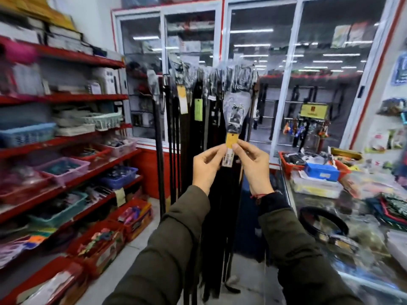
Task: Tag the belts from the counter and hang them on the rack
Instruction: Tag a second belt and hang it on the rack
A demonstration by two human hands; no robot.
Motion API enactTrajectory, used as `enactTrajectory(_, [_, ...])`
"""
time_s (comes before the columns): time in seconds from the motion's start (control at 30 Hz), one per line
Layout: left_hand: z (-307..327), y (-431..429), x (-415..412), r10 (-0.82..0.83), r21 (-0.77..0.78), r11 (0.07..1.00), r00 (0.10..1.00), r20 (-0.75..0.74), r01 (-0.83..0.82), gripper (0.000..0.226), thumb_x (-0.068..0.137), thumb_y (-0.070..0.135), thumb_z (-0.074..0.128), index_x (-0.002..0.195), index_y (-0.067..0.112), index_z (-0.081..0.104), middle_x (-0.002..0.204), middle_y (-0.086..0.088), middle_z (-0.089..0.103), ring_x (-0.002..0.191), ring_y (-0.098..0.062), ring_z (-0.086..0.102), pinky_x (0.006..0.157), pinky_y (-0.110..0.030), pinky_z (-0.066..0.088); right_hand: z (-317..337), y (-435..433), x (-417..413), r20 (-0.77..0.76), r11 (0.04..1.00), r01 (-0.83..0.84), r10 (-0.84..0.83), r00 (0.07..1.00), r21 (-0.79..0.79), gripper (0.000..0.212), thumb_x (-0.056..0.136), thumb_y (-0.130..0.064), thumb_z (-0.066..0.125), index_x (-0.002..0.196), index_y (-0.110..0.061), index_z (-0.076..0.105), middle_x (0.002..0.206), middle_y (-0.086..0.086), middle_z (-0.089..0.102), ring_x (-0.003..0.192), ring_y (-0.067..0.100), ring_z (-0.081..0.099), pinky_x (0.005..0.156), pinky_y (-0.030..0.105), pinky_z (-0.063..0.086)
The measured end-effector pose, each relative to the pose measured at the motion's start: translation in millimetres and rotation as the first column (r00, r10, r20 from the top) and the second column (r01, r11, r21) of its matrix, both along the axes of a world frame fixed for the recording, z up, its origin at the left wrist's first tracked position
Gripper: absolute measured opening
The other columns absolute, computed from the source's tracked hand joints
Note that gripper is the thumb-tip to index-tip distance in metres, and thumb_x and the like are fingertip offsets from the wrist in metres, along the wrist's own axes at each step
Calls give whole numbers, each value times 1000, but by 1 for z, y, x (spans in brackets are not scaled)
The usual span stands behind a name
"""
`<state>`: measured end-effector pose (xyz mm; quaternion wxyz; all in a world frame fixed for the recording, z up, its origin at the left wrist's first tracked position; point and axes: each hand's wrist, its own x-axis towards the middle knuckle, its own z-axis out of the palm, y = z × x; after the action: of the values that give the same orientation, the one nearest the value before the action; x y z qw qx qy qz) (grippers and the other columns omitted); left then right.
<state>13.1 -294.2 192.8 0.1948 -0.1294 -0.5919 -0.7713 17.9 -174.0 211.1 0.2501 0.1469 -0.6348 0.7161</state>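
Note:
A black belt [236,119] with its buckle wrapped in clear plastic hangs in front of the belt rack [211,71]. A yellow tag [231,139] with a white price label below it dangles from that belt. My left hand [207,166] pinches the tag from the left and my right hand [253,166] pinches it from the right. Several dark belts [189,133] hang on the rack behind, some carrying yellow and green tags. Another black belt [323,223] lies coiled on the glass counter [343,278] at the right.
Red shelves [66,97] with baskets of small goods line the left side. Glass-door cabinets [286,62] stand behind the rack. The counter at the right holds a blue box [321,171], trays and packaged items. Floor space lies between the shelves and the rack.

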Motion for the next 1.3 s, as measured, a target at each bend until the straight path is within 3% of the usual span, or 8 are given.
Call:
enactTrajectory(0.1, [40, -18, -7, 46, 46, 998, 996, -75, -42, 27, 96, 9, 65, 119, -3, 70, 118, -25, 72, 112, -34, 69, 95, -47, 57, 38, -19, -14, -56, 999, -41, 42, 998, 11, 24, 89, -13, 70, 112, -7, 72, 91, -1, 74, 72, -6, 68, 64, 14, 52])
enactTrajectory(0.17, [61, -31, -13, 94, 70, 994, 989, -115, -86, 26, 93, 8, 68, 117, -2, 71, 113, -23, 73, 108, -32, 69, 97, -52, 56, 61, -30, -23, -86, 997, -75, 75, 993, 13, 25, 88, -14, 70, 112, -7, 72, 94, 1, 75, 75, -3, 69, 65, 17, 54])
enactTrajectory(0.4, [121, -75, -31, 283, 5, 958, 937, -203, -288, 23, 91, 17, 73, 110, 4, 75, 101, -15, 77, 91, -18, 73, 77, -34, 63, 117, -75, -56, -113, 985, -159, 167, 980, 73, 24, 90, -13, 68, 111, -4, 73, 96, 10, 74, 80, 12, 71, 70, 29, 60])
enactTrajectory(0.53, [138, -102, -50, 352, 7, 935, 926, -135, -354, 31, 90, 30, 74, 102, 2, 78, 97, -20, 78, 92, -35, 76, 76, -44, 65, 136, -102, -77, -90, 977, -157, 170, 981, 143, 24, 86, -18, 71, 106, -5, 76, 99, 16, 77, 93, 28, 73, 87, 45, 58])
enactTrajectory(0.67, [136, -122, -58, 354, 22, 935, 933, -65, -353, 33, 91, 28, 73, 105, -2, 75, 94, -20, 77, 70, -19, 74, 54, -23, 58, 136, -121, -90, -32, 962, -184, 194, 980, 199, 21, 80, -26, 74, 96, -13, 79, 97, 12, 78, 96, 31, 74, 89, 55, 57])
enactTrajectory(0.9, [137, -133, -69, 355, 62, 934, 934, -45, -352, 22, 90, 23, 74, 95, 1, 76, 79, -11, 75, 56, -8, 71, 50, -21, 56, 132, -135, -113, -57, 959, -190, 207, 977, 211, 44, 62, -52, 71, 94, -22, 80, 91, 2, 80, 92, 23, 76, 88, 51, 59])
enactTrajectory(1.13, [153, -138, -82, 336, 142, 932, 942, 10, -334, 26, 87, 25, 76, 92, -1, 77, 84, -16, 75, 59, -18, 68, 44, -21, 51, 153, -141, -102, 19, 963, -252, 251, 968, 100, 21, 82, -12, 72, 99, -1, 77, 99, 23, 76, 96, 38, 74, 80, 47, 62])
enactTrajectory(1.3, [151, -137, -89, 284, 86, 953, 956, 72, -290, 29, 87, 23, 75, 100, -3, 76, 83, -12, 75, 46, -8, 66, 41, -18, 49, 147, -140, -112, 73, 963, -249, 242, 968, 105, 8, 84, -8, 69, 79, -12, 74, 97, 24, 75, 89, 33, 75, 71, 36, 62])
